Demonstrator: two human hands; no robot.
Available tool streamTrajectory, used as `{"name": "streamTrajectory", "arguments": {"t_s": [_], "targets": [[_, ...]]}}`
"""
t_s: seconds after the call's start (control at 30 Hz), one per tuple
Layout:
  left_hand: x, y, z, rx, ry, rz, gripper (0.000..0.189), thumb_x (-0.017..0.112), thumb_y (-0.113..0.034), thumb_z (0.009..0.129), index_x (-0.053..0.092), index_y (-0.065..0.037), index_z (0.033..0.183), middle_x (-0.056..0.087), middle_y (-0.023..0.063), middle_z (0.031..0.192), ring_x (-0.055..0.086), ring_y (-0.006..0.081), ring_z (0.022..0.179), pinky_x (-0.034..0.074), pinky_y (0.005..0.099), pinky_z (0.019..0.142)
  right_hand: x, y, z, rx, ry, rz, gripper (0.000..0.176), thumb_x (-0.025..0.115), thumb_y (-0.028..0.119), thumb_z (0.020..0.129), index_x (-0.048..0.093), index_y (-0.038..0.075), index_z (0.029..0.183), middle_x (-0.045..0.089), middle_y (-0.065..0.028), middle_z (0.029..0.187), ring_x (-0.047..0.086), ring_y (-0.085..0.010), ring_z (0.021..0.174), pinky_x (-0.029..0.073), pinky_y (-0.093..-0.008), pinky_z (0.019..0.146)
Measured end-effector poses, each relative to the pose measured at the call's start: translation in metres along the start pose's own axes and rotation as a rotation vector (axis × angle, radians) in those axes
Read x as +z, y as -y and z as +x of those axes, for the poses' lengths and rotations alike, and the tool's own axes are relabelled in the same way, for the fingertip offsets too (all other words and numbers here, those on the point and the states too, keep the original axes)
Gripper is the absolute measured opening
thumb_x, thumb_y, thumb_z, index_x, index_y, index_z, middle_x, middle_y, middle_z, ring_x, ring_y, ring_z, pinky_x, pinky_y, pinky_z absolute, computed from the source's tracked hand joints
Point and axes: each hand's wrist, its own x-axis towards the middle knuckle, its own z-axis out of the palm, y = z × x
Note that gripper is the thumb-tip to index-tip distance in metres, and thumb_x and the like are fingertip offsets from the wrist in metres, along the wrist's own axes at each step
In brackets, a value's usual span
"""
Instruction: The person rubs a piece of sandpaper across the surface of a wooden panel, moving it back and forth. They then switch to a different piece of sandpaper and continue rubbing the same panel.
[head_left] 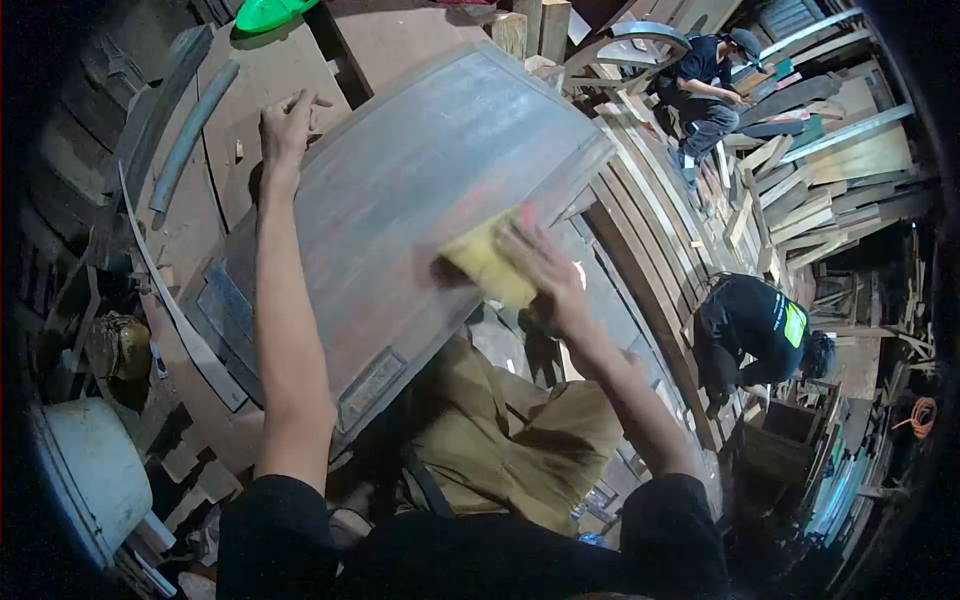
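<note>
Right hand (pixel 540 265) clamped yellow pad (pixel 485 262) against wooden panel (pixel 400 190), mid-frame. Left hand (pixel 287 120), fingers splayed, braced panel edge at 11 o'clock. Best: even pressure, strokes along grain.

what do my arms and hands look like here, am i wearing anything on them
Both arms are bare below short black sleeves: the left sleeve and the right sleeve look like parts of one plain black top, with no print in view. The left hand and the right hand wear no gloves. No watch or band shows on either wrist.
</note>
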Motion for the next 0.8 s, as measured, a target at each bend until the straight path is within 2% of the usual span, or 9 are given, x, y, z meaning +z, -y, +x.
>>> {"name": "streamTrajectory", "arguments": {"t_s": [0.1,0.17,0.2,0.3,0.37,0.47,0.63,0.73,0.8], "targets": [[0.000,0.000,-0.004,0.022,-0.008,0.011,0.033,0.056,-0.031,0.090,0.072,-0.005,0.077,0.042,-0.0061,0.055,0.042,0.0045,0.053,0.035,0.0240,0.051,-0.004,0.005,0.018,0.339,-0.165,0.107,0.039,0.043,0.007,0.092,0.060,-0.001,0.126,0.058,-0.0135,0.132,0.046,-0.0265,0.132,0.031,-0.0382,0.114],[0.000,0.000,-0.002,-0.001,-0.008,0.019,0.032,0.056,-0.030,0.089,0.072,-0.005,0.077,0.042,-0.0062,0.055,0.042,0.0046,0.053,0.035,0.0243,0.051,0.010,0.030,0.022,-0.207,0.146,-0.073,0.039,0.047,0.001,0.088,0.060,0.000,0.125,0.058,-0.0159,0.131,0.049,-0.0300,0.129,0.034,-0.0384,0.112],[0.000,0.001,0.000,-0.038,-0.014,0.033,0.032,0.056,-0.030,0.089,0.072,-0.006,0.076,0.041,-0.0062,0.055,0.041,0.0050,0.053,0.035,0.0248,0.052,0.011,0.049,0.021,-0.280,0.292,-0.013,0.047,0.053,-0.006,0.080,0.060,0.001,0.126,0.057,-0.0186,0.132,0.050,-0.0334,0.128,0.031,-0.0402,0.113],[0.001,-0.001,-0.003,0.012,-0.040,0.006,0.031,0.057,-0.029,0.088,0.072,-0.004,0.076,0.041,-0.0059,0.055,0.041,0.0052,0.053,0.034,0.0253,0.052,0.016,0.010,0.039,0.101,-0.056,-0.037,0.055,0.055,-0.010,0.072,0.060,0.001,0.126,0.055,-0.0173,0.135,0.048,-0.0309,0.130,0.032,-0.0420,0.113],[-0.001,0.003,-0.001,0.021,-0.023,0.016,0.033,0.057,-0.029,0.089,0.071,-0.003,0.076,0.041,-0.0055,0.056,0.041,0.0057,0.053,0.034,0.0253,0.053,0.014,0.015,0.047,0.192,-0.040,0.141,0.053,0.055,-0.006,0.075,0.059,0.001,0.127,0.054,-0.0158,0.136,0.047,-0.0308,0.131,0.033,-0.0433,0.113],[0.000,0.000,-0.002,0.000,-0.026,-0.012,0.035,0.057,-0.030,0.089,0.071,-0.002,0.077,0.041,-0.0054,0.055,0.041,0.0055,0.053,0.034,0.0260,0.052,0.022,0.051,0.029,-0.293,0.269,0.050,0.051,0.060,0.002,0.076,0.058,0.002,0.128,0.055,-0.0157,0.134,0.047,-0.0334,0.130,0.035,-0.0443,0.111],[0.001,-0.007,-0.006,0.005,-0.006,0.020,0.033,0.056,-0.030,0.089,0.072,-0.003,0.077,0.043,-0.0058,0.055,0.044,0.0051,0.053,0.039,0.0248,0.052,0.001,0.023,0.034,0.157,0.005,-0.048,0.045,0.057,0.001,0.082,0.057,-0.001,0.127,0.052,-0.0209,0.136,0.047,-0.0393,0.128,0.036,-0.0458,0.111],[0.000,0.001,0.000,-0.001,-0.013,0.029,0.034,0.057,-0.032,0.089,0.072,-0.004,0.078,0.042,-0.0064,0.055,0.045,0.0053,0.052,0.039,0.0241,0.051,0.009,0.045,0.029,-0.265,0.281,0.016,0.045,0.053,0.000,0.082,0.058,0.001,0.128,0.055,-0.0182,0.133,0.046,-0.0357,0.130,0.034,-0.0446,0.112],[-0.001,0.004,0.000,0.013,-0.006,0.028,0.034,0.057,-0.032,0.088,0.073,-0.004,0.077,0.042,-0.0062,0.054,0.046,0.0055,0.053,0.041,0.0250,0.052,0.006,0.036,0.036,-0.183,0.260,-0.030,0.049,0.058,0.004,0.080,0.057,0.003,0.130,0.052,-0.0170,0.138,0.041,-0.0337,0.135,0.034,-0.0427,0.112]]}}
